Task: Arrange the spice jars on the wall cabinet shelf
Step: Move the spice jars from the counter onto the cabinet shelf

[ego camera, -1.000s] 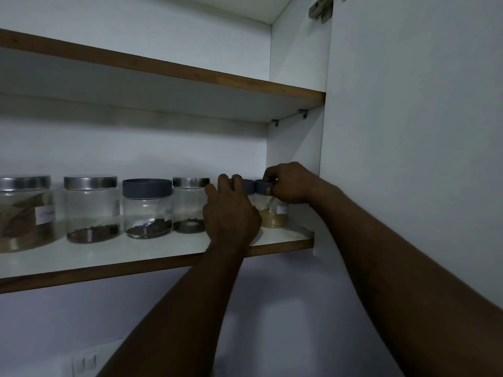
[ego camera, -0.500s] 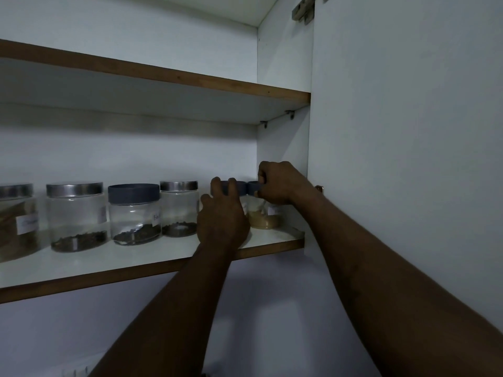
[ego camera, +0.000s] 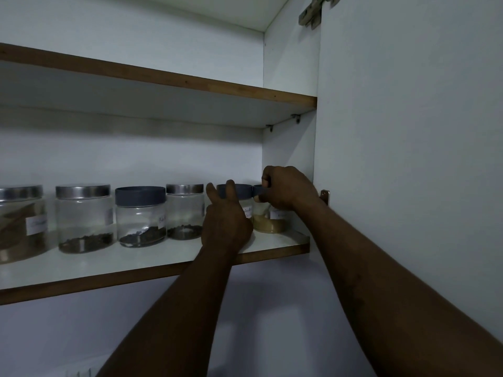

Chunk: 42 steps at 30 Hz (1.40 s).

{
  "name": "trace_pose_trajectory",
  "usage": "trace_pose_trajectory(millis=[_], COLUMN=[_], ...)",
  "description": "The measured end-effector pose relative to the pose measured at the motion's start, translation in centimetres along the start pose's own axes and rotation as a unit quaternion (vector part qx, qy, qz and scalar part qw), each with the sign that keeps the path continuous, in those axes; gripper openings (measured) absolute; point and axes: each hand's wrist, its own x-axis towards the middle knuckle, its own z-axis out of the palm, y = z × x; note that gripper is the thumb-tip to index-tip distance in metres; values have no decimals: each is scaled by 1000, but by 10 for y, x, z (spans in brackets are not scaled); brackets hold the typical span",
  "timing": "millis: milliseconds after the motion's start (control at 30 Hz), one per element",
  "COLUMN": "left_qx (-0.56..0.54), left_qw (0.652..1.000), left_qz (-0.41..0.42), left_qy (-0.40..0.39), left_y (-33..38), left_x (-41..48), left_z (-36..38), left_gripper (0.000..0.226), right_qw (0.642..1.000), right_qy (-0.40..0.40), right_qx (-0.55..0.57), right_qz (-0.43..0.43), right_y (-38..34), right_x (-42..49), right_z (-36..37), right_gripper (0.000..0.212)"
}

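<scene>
L hand [ego camera: 226,223] holds jar [ego camera: 243,191]; R hand [ego camera: 286,189] grips lid [ego camera: 258,190].

Home kitchen: wall cabinet [ego camera: 288,63] w/ labelled spice jars [ego camera: 140,216].

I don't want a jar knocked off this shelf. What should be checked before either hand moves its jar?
1. Left hand grips the fifth jar from the left: ok.
2. Right hand grips the tan-powder jar by its lid: ok.
3. Tan-powder jar stands upright on the shelf: ok.
4. Fifth jar's base flat on the shelf: cannot tell, the left hand hides it.
5. Both lids screwed tight: cannot tell.
6. Gap between the left hand and the silver-lidded jar beside it: cannot tell; they overlap in this view.
</scene>
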Motion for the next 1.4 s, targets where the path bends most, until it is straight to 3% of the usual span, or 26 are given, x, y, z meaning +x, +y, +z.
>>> trace_pose_trajectory(millis=[200,500,833,1067,1400], left_qx=[-13,-19,-43,-63,-126], left_qw=[999,997,996,995,988], left_qz=[-27,-49,-60,-50,-52], left_qy=[-40,-50,-44,-51,-71], left_y=[-4,-5,-7,-12,-13], left_x=[2,3,7,8,15], left_z=[5,0,1,5,5], left_gripper=[106,116,112,117,124], right_qw=[1000,999,999,999,1000], right_qy=[7,4,13,13,15], right_qx=[24,37,30,16,2], right_qz=[2,8,26,24,23], right_y=[4,0,-1,0,3], right_x=[0,4,4,3,6], right_z=[0,-2,-4,1,3], right_gripper=[29,5,25,14,21])
